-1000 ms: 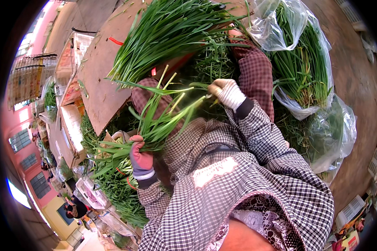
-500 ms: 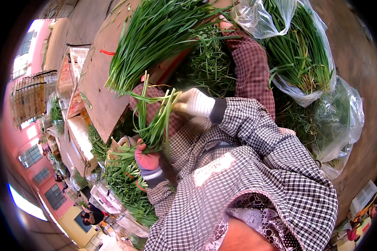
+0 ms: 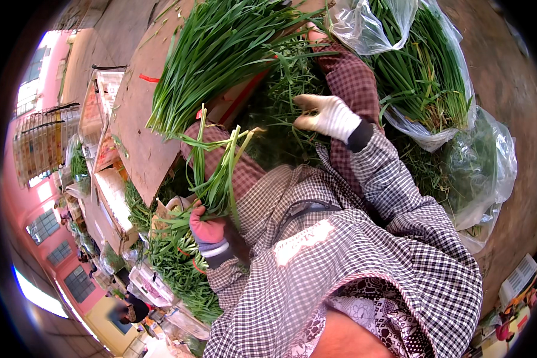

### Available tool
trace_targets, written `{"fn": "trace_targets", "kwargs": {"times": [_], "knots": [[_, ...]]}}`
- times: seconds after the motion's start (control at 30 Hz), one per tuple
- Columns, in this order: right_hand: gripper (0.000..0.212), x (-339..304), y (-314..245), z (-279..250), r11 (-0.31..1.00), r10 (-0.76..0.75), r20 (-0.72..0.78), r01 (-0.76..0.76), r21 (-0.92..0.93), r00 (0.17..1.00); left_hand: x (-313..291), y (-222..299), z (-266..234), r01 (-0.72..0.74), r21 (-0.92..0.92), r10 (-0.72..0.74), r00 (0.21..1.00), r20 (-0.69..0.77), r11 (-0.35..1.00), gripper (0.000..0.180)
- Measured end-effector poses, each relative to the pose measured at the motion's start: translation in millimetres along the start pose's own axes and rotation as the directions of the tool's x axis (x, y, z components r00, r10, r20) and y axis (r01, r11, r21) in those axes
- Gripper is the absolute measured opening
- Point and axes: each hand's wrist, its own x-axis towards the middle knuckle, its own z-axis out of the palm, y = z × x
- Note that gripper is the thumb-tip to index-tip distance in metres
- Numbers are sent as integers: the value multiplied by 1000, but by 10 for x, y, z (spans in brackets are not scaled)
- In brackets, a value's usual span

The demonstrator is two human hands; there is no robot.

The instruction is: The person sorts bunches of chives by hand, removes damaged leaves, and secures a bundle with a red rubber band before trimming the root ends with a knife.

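Observation:
My left hand [image 3: 207,227], in a pink and purple glove with bare fingertips, is closed around a small bunch of garlic chives [image 3: 219,186]. The pale stem ends point up and away from me, and the leaves hang past my fingers. To the right, my right hand [image 3: 329,114], in a white glove, is held above loose green trimmings [image 3: 289,89]. Its thumb and fingers are apart with nothing visible between them. A large heap of garlic chives [image 3: 221,59] lies ahead on a brown board [image 3: 138,128].
A clear plastic bag [image 3: 422,138] at the right holds more chives, beside another clear bag [image 3: 486,161]. Several tied green bundles [image 3: 182,271] lie to my lower left. A red strip [image 3: 150,79] is on the board. Farther left, a person [image 3: 134,307] appears among crates.
My right hand has moved away from the stem ends, to the right and slightly farther off, and its fingers have spread. My left hand keeps the bunch almost in place.

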Motion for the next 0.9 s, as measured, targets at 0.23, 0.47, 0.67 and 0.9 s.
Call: {"fn": "trace_targets", "kwargs": {"times": [0.23, 0.47, 0.67, 0.9], "knots": [[24, 189, -713, 411, 904, 74, 369, -219, 368, 926, -64, -26, 38, -42, 43, 41, 999, 31, 998, 32], [20, 72, -627, -449, 865, 243, 5, -219, 452, 970, -43, -32, -9, -15, 2, 16, 1000, -13, 1000, 32], [39, 89, 44, -109, 771, 109, 186, 36, -636, 976, -71, 26, 101, 25, -60, -20, 996, 84, 998, 33], [19, 167, -133, -228, 933, -140, 123, 173, -315, 982, -122, 46, 215, -25, -46, 28, 998, 62, 999, 33]]}}
